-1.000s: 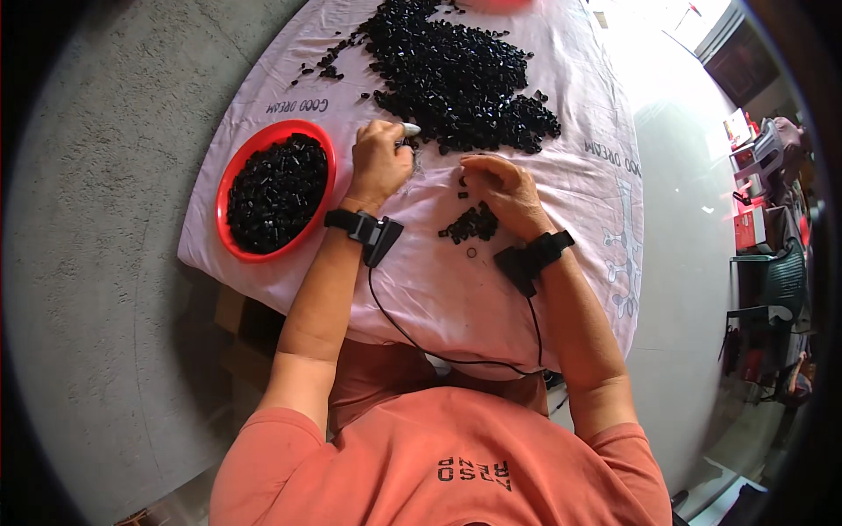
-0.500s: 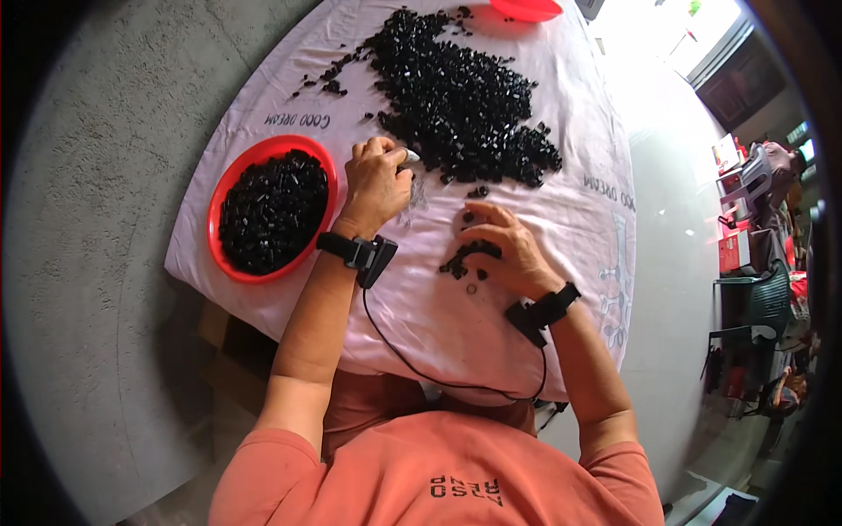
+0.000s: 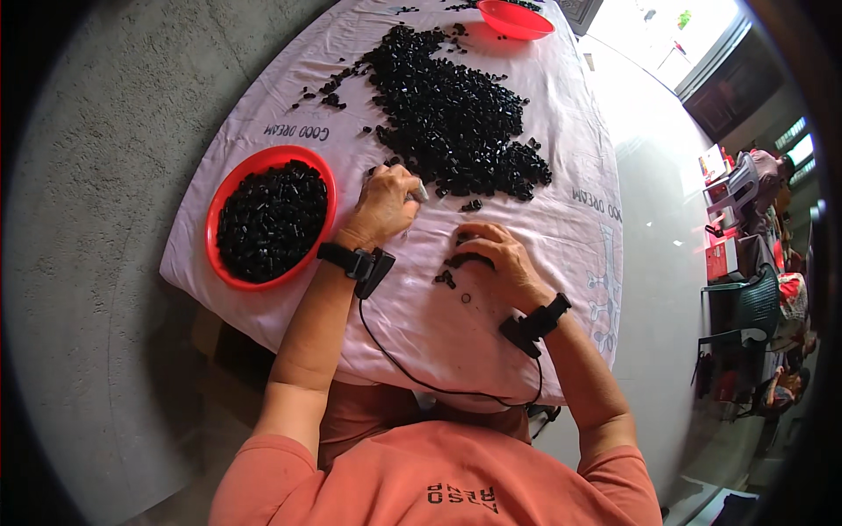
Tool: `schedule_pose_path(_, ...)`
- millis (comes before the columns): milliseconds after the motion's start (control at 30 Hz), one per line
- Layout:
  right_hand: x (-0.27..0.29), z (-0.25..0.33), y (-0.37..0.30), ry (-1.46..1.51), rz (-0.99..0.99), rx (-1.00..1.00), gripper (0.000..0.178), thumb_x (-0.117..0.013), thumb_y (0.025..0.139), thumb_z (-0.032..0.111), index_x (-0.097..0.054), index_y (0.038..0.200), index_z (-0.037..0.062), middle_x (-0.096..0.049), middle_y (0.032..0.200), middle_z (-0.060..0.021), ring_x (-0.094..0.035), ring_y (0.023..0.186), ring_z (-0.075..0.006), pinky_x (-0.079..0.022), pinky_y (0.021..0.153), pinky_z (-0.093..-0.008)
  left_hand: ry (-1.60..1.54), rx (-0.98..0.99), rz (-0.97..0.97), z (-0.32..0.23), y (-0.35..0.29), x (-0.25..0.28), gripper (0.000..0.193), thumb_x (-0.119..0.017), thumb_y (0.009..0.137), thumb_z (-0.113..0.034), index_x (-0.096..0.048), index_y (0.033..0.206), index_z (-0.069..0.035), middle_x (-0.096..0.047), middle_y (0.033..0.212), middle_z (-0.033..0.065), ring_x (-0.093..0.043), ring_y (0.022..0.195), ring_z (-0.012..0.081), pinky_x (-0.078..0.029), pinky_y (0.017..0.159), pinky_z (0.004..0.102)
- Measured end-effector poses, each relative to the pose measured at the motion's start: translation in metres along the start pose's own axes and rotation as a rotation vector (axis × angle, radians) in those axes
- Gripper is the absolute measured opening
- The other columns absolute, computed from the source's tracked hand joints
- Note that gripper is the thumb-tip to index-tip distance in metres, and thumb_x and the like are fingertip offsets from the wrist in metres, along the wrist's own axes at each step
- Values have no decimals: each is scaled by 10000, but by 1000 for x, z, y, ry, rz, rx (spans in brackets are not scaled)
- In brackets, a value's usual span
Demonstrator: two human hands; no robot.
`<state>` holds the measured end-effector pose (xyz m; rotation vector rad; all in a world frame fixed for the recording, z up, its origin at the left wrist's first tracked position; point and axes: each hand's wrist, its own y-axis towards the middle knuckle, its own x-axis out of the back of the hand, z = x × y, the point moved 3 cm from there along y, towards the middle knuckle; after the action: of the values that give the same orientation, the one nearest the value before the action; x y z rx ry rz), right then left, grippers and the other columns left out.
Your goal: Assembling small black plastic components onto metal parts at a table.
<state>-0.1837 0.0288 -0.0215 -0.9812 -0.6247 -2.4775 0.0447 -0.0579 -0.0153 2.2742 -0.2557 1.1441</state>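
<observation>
My left hand (image 3: 386, 203) is closed near the lower left edge of a large pile of small black pieces (image 3: 452, 114). A short greyish-white thing (image 3: 421, 191) shows at its fingertips; I cannot make out whether it is held or wrapped on a finger. My right hand (image 3: 498, 263) arches low over the cloth, fingers bent and apart, around a small group of black pieces (image 3: 447, 279) partly hidden under it. To the left of my left hand stands a red bowl (image 3: 230, 270) full of similar black pieces.
A pinkish printed cloth (image 3: 421, 329) covers the table. Another red bowl (image 3: 517, 22) stands at the far end, with loose black pieces near it. A small ring (image 3: 466, 298) lies by my right hand. A black cable (image 3: 421, 383) runs between my wrist straps. Chairs (image 3: 750, 302) stand at right.
The view has shifted, showing more of the far red bowl. My left hand has come slightly nearer to me, and my right hand's fingers have drawn closer over the black pieces.
</observation>
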Motion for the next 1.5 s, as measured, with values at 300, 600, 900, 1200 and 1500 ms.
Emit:
schedule_pose_path(300, 0, 25, 0, -124, 79, 106, 327, -838, 712, 130, -782, 1034, 152, -570, 1411, -97, -450, 1371, -365, -402, 1133, -463, -897, 323, 362, -25, 9, 14, 135, -640, 979, -160, -704, 971, -42, -686, 825, -1, -652, 693, 70, -511, 574, 227)
schedule_pose_path(600, 16, 20, 8, -130, -71, -37, 362, -803, 770, 88, -739, 1124, 124, -617, 1341, -120, -529, 1305, -334, -458, 1075, -437, -828, 444, 273, 0, 2, 6, 154, -627, 987, -168, -698, 986, -31, -661, 764, -9, -635, 653, 69, -505, 540, 218)
schedule_pose_path(900, 21, 53, -21, -35, 105, -267, 220, -820, 760, 94, -644, 867, 16, -683, 850, -121, -655, 622, -242, -543, 612, -343, -927, 330, 674, -20, -9, 10, 210, -622, 1010, -224, -705, 976, -33, -707, 807, 23, -681, 661, 96, -516, 530, 226)
schedule_pose_path(1200, -6, 53, 0, -75, 44, -71, 202, -794, 781, 59, -745, 977, 47, -674, 838, -103, -679, 724, -229, -542, 643, -336, -1018, 323, 676, -21, -13, -7, 221, -627, 1015, -250, -706, 979, -47, -701, 793, 12, -665, 665, 91, -531, 589, 228)
schedule_pose_path(1500, 13, 45, -22, 172, 140, -505, 159, -789, 818, 105, -743, 955, 38, -714, 787, -95, -683, 674, -161, -527, 617, -300, -970, 291, 957, -28, -20, 3, 246, -627, 1006, -247, -710, 965, -19, -716, 792, 69, -702, 691, 135, -562, 620, 266)
